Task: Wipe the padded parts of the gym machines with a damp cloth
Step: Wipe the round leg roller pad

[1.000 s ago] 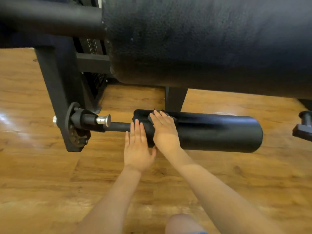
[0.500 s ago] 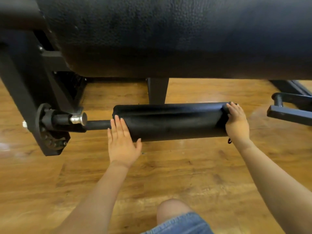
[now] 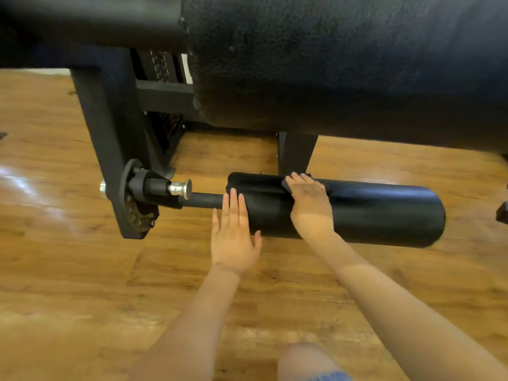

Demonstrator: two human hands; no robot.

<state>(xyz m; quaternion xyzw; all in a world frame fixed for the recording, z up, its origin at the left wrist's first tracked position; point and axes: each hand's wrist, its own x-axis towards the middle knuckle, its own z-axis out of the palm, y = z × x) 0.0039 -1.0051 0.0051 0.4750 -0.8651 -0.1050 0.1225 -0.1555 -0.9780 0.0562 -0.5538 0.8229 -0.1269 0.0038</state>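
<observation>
Hiding dark cloth point(image 3: 287, 183): right hand point(image 3: 309, 206)

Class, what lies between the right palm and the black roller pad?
In the head view, a dark cloth lies under the right hand, pressed flat against the roller pad.

roller pad point(image 3: 371, 213) — black | floor point(image 3: 68, 270) — brown woodgrain | pin point(image 3: 180, 188) — silver

Head view, close, forward and down.
</observation>
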